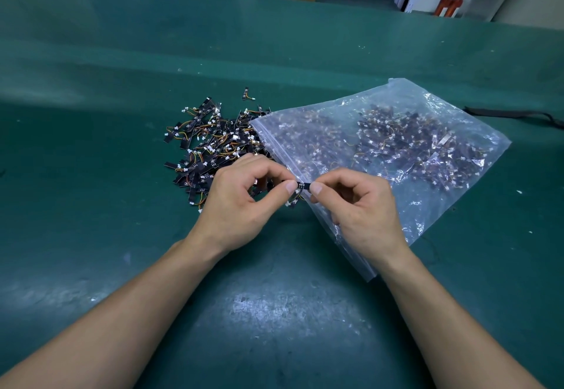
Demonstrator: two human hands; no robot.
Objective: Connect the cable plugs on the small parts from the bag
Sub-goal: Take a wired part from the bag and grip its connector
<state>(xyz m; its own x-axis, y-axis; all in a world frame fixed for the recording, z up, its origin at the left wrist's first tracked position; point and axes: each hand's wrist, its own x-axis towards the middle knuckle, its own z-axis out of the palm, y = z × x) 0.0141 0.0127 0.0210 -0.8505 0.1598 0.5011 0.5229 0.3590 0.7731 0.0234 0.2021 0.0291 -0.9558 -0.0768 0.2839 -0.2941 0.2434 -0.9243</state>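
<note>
Green matting covers the bench (274, 312) across the bottom of the frame, where your forearms come in. Just below centre your left hand (241, 202) and right hand (363, 214) meet. Each grip is a thumb-and-forefinger pinch on one end of a single small black part (303, 186), held just above the bench at the near edge of the bag. Its orange and yellow wires and white plug (288, 204) hang loose beneath, so I judge this one is not yet connected.

Beyond your left hand lies a pile of parts (210, 144) of the same kind: slim black strips with short coloured leads and white plugs. Whether those are joined is too small to tell. Right of centre, the clear zip bag (396, 150) holds many more, so most of the work looks to be ahead of you.
</note>
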